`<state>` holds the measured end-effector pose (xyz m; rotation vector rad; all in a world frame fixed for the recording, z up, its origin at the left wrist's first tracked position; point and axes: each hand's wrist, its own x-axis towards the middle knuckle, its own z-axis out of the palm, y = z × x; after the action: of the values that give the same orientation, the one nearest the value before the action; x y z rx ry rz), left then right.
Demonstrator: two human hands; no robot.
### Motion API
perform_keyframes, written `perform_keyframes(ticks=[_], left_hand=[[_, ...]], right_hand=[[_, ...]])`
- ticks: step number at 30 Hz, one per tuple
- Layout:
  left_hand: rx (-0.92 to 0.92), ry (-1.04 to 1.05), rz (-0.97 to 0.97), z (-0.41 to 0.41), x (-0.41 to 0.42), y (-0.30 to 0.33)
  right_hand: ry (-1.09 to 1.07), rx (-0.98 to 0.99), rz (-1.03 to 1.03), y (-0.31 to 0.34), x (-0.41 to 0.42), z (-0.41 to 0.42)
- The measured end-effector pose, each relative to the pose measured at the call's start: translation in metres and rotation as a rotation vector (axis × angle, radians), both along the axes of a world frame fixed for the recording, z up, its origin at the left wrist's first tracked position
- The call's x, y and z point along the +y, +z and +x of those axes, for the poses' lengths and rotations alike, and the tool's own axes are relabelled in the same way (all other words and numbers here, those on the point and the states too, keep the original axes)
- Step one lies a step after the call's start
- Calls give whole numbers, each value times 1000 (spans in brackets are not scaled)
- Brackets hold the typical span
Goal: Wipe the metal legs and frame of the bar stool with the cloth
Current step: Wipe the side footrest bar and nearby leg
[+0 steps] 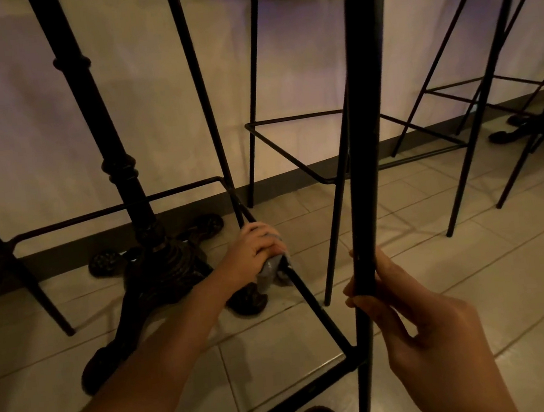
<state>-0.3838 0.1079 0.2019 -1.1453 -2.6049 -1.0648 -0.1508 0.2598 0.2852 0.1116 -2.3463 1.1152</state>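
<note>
Lower right: the right hand (422, 320) is curled round the near stool leg (361, 195), a slim black metal tube, probably to steady it. Centre: a grey cloth (273, 271) is gripped by the left hand (255, 253) around the footrest bar (312, 299) for wiping. Left, farther back: an ornate cast-iron table base (156, 270) is seen on pale floor tiles (506, 247).

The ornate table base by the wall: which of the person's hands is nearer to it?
Left. The left hand, gripping the cloth on the footrest bar, is just beside the table base; the right hand holds the stool leg farther away.
</note>
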Motion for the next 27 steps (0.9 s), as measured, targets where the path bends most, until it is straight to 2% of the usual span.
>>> perform_keyframes(ticks=[5, 9, 13, 17, 24, 27], left_hand=[[-51, 120, -83, -48, -9, -2], [-91, 174, -62, -63, -9, 3], [-129, 156, -39, -60, -5, 12], [-162, 139, -105, -60, -9, 8], [-83, -95, -138, -16, -10, 11], [-57, -39, -113, -32, -12, 7]], right_hand=[[27, 22, -2, 0, 5, -2], [61, 21, -33, 6, 6, -4], [83, 33, -71, 7, 6, -4], [83, 56, 6, 12, 4, -7], [53, 114, 34, 12, 0, -11], [45, 135, 6, 9, -1, -11]])
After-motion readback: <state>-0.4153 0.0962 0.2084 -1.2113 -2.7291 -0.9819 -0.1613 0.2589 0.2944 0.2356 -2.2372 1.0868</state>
